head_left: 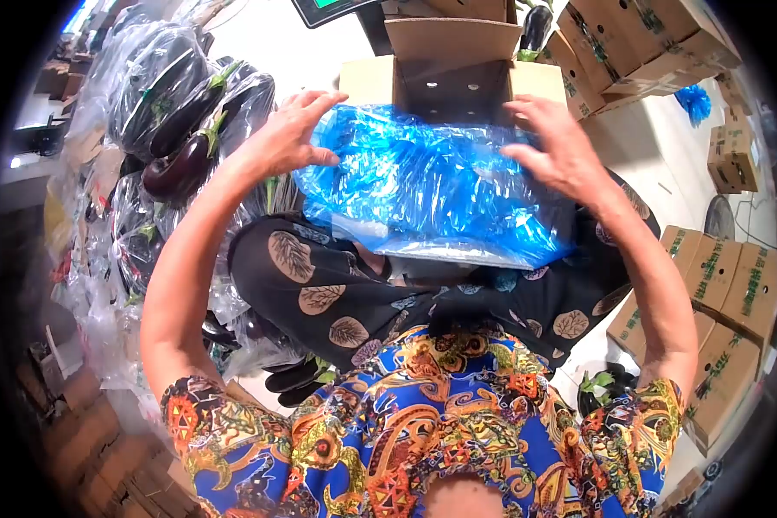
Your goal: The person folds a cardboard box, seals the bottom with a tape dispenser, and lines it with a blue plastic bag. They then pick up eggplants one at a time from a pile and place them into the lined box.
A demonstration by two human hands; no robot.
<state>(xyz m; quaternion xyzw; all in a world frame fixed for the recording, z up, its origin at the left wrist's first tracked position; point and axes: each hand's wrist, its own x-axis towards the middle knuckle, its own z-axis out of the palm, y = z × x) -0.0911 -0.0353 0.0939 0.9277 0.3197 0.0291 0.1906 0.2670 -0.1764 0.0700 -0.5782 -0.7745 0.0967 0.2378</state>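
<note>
A blue plastic liner [423, 173] lies crumpled over the near part of an open cardboard box [453, 39] between my legs, draped over its front edge. My left hand [300, 134] is at the liner's upper left corner, thumb and fingers apart, fingertips right at the plastic. Across from it, my right hand [557, 142] hovers at the liner's right side, thumb and fingers spread beside the box's right flap [537, 78]. The far flap stands up, and part of the box's inside shows behind the plastic.
Eggplants [181, 168] in clear plastic bags are heaped on my left. Loose eggplants [295, 380] lie by my left knee. Cardboard boxes [721, 276] are stacked on the right, with more at upper right. A scale display [324, 7] stands at the top.
</note>
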